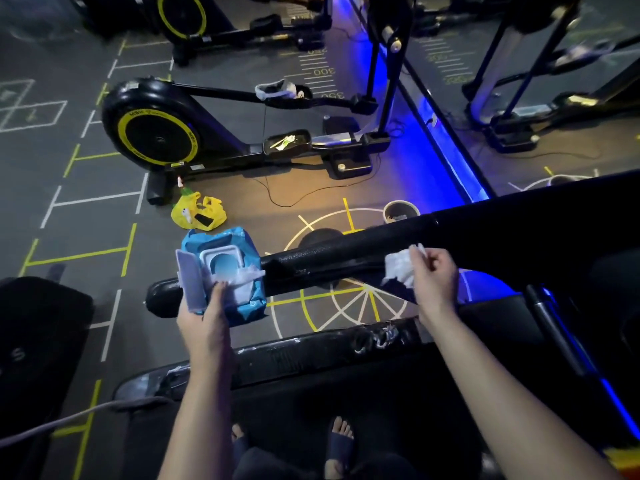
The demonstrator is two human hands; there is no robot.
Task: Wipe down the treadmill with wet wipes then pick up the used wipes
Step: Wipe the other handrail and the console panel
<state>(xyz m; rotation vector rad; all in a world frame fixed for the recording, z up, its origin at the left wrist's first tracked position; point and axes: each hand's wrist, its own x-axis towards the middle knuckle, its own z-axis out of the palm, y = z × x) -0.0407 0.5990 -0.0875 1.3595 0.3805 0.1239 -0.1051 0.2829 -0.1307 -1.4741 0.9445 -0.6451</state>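
Note:
I stand on a black treadmill, and its left handrail (325,259) runs across the middle of the view. My left hand (204,318) holds a blue pack of wet wipes (228,271) from below, over the rail's near end. The pack's white lid stands open and a wipe sticks out of the slot. My right hand (433,275) pinches a crumpled white wipe (398,268) against the handrail. The treadmill's side rail (311,355) below shows wet streaks.
A yellow plastic bag (197,213) lies on the dark marked floor beyond the rail. Behind it stands a black elliptical machine with a yellow-rimmed wheel (157,136). A mirror wall with a blue light strip (446,157) runs at the right. My sandalled feet (339,441) are on the belt.

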